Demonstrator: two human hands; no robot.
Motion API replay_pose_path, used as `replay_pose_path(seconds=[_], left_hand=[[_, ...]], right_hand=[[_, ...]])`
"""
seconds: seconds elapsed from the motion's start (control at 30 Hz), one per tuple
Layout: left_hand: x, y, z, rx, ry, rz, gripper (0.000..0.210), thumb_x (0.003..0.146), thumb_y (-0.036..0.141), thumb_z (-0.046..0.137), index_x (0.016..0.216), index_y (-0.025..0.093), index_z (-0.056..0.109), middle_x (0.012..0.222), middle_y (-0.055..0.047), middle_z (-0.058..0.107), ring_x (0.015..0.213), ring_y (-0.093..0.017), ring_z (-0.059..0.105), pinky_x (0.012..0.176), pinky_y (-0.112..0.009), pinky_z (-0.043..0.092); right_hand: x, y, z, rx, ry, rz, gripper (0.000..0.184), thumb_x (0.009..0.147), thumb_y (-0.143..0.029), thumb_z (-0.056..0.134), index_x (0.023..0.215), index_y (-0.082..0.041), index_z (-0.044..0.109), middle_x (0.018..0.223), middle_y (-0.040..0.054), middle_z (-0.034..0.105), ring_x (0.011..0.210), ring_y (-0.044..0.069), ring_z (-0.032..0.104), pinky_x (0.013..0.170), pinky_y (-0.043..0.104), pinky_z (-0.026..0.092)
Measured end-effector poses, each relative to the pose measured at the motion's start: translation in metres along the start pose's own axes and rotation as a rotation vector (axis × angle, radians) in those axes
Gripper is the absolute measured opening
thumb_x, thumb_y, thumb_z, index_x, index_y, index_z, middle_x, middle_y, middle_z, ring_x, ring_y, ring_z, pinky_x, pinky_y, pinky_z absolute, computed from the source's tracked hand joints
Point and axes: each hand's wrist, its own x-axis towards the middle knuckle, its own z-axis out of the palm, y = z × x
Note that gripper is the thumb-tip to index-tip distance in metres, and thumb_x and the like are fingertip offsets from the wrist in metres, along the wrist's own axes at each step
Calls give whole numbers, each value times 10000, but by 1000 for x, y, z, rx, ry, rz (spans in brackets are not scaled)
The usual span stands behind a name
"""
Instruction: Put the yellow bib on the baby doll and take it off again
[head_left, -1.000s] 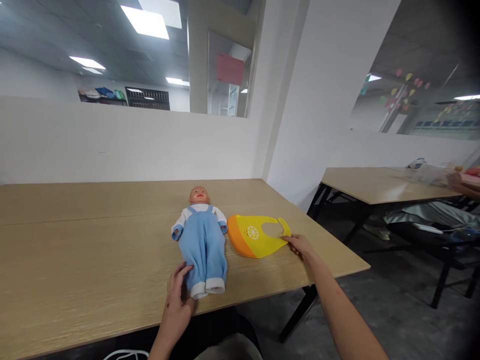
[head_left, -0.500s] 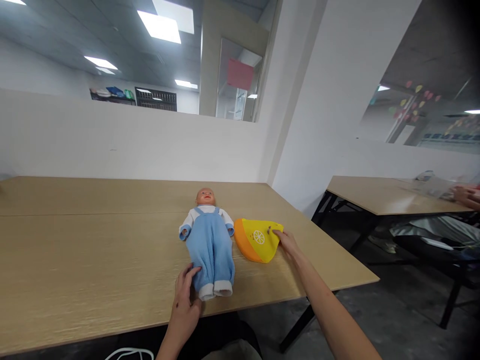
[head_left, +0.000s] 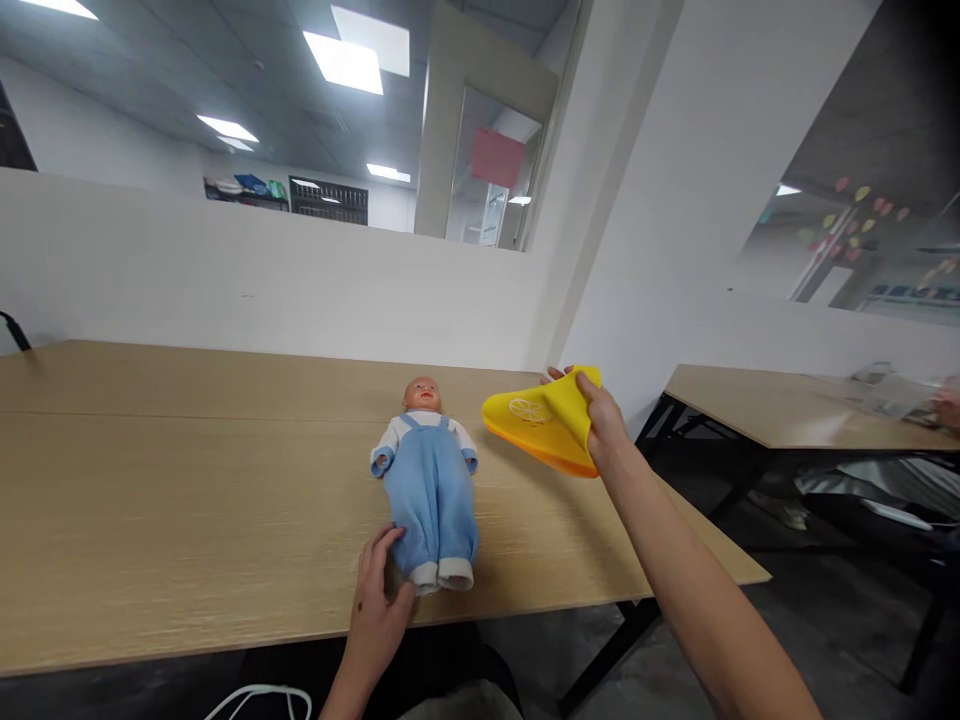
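Observation:
A baby doll [head_left: 433, 480] in light blue overalls and a white top lies on its back, head toward the wall. At its lower leg, my left hand [head_left: 379, 590] rests on the table with the fingers apart, the fingertips touching the trouser leg. Raised over the table to the doll's right is a yellow bib [head_left: 541, 415] with an orange lower part and a white citrus-slice print. My right hand [head_left: 606, 412] grips one edge of it, partly hidden behind the yellow material.
The wooden table [head_left: 187, 510] meets a white wall [head_left: 337, 290] at the back. Off to the right stands a second table [head_left: 757, 410] with a person's blurred hand [head_left: 949, 405] at its edge. A white cable [head_left: 262, 690] hangs below the near edge.
My right hand has lifted the bib off the table, up and to the right, and the bib has tilted and folded. My left hand stays at the doll's leg. The view has shifted slightly.

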Motion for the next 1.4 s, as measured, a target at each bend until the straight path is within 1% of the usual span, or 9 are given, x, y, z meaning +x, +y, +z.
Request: replay_pose_path(seconds=[0.17, 0.3, 0.4, 0.53, 0.6, 0.73, 0.97, 1.17, 1.4], left_hand=[[3, 11, -3, -54, 166, -15, 353, 738, 203, 559, 1089, 194, 601, 1155, -101, 610, 1110, -250, 559, 1002, -407, 420], [31, 46, -14, 6, 272, -89, 241, 790, 325, 568, 968, 188, 654, 965, -81, 658, 890, -233, 587, 810, -342, 461], [54, 75, -21, -164, 109, -159, 304, 823, 459, 545, 860, 192, 684, 847, -53, 685, 824, -222, 595, 737, -308, 459], [64, 99, -23, -579, -187, -437, 648, 774, 727, 445, 663, 143, 702, 602, -65, 654, 620, -204, 599, 614, -303, 467], [64, 105, -23, -714, -251, -517, 662, 721, 752, 508, 636, 127, 709, 583, -73, 659, 581, -188, 601, 571, -282, 465], [75, 114, -24, -798, -192, -563, 360, 614, 473, 796, 748, 145, 734, 717, -50, 725, 627, -166, 653, 585, -232, 503], [131, 125, -37, -874, -210, -579, 424, 545, 219, 801, 954, 169, 701, 837, -58, 756, 674, -202, 704, 581, -234, 538], [189, 103, -42, -759, -90, -622, 308, 552, 296, 779, 785, 127, 670, 721, -52, 729, 624, -192, 675, 579, -254, 521], [232, 73, -33, -669, -60, -530, 405, 556, 304, 739, 924, 151, 669, 829, -32, 734, 707, -202, 668, 642, -283, 506]], right_hand=[[-28, -26, 31, 18, -222, 48, 163, 807, -312, 674, 915, -211, 605, 1206, 53, 649, 963, 202, 685, 862, 362, 579], [-57, -33, 49, -37, -376, 25, 186, 808, -362, 684, 919, -227, 621, 1350, 31, 558, 1077, 225, 644, 850, 361, 576], [-76, -28, 60, -92, -419, 14, 207, 808, -382, 683, 947, -236, 638, 1404, 26, 511, 1120, 248, 623, 752, 322, 591], [-90, -15, 71, -117, -435, 75, 261, 823, -388, 658, 1043, -248, 646, 1423, 28, 492, 1135, 254, 611, 616, 258, 577], [-91, -8, 73, -97, -417, 88, 259, 832, -387, 647, 1057, -259, 646, 1416, 23, 499, 1121, 247, 618, 593, 246, 570], [-81, 5, 73, -54, -383, 65, 231, 822, -408, 654, 998, -258, 646, 1396, 22, 517, 1130, 258, 610, 673, 297, 590], [-47, 28, 78, -60, -392, 71, 300, 821, -444, 639, 1054, -256, 640, 1380, 41, 529, 1170, 285, 589, 774, 361, 583], [1, 55, 93, -152, -296, 90, 413, 840, -540, 588, 1075, -208, 657, 1243, 90, 634, 1106, 269, 630, 769, 337, 579], [52, 81, 97, -385, -278, 134, 515, 815, -611, 579, 1025, -148, 659, 836, 89, 722, 708, 188, 675, 655, 290, 545]])
